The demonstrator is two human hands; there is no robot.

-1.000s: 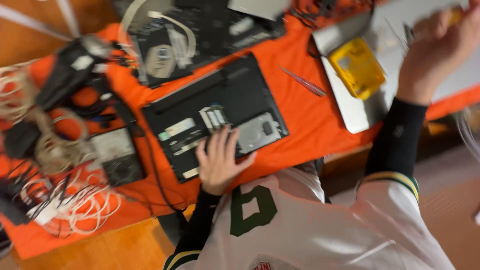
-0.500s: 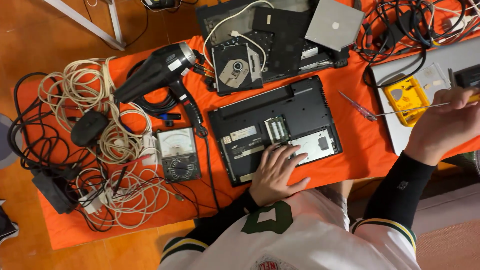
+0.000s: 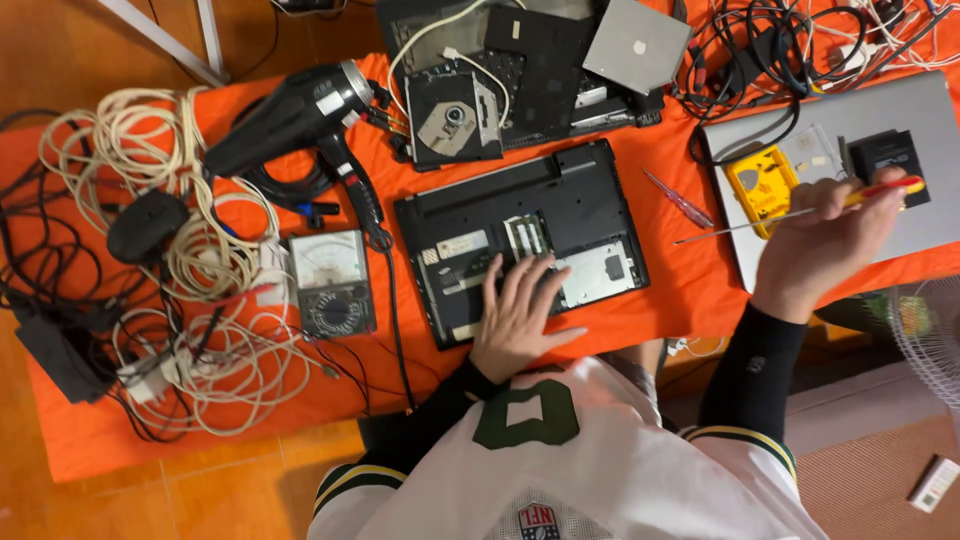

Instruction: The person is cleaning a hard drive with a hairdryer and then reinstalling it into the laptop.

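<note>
Near the orange-covered surface's (image 3: 700, 290) front edge lay the upturned black laptop base (image 3: 520, 240), left hand (image 3: 515, 315) spread flat upon it; right hand (image 3: 820, 245) closed round a long red-handled screwdriver (image 3: 800, 210). Tool fetched, apparently; next, tip to a base screw.

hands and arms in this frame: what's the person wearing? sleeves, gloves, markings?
No gloves: left hand and right hand are bare. Both forearms wear tight black long sleeves to the wrist. Over them sits a white jersey with short sleeves trimmed in green and yellow bands, and a green numeral.
</note>
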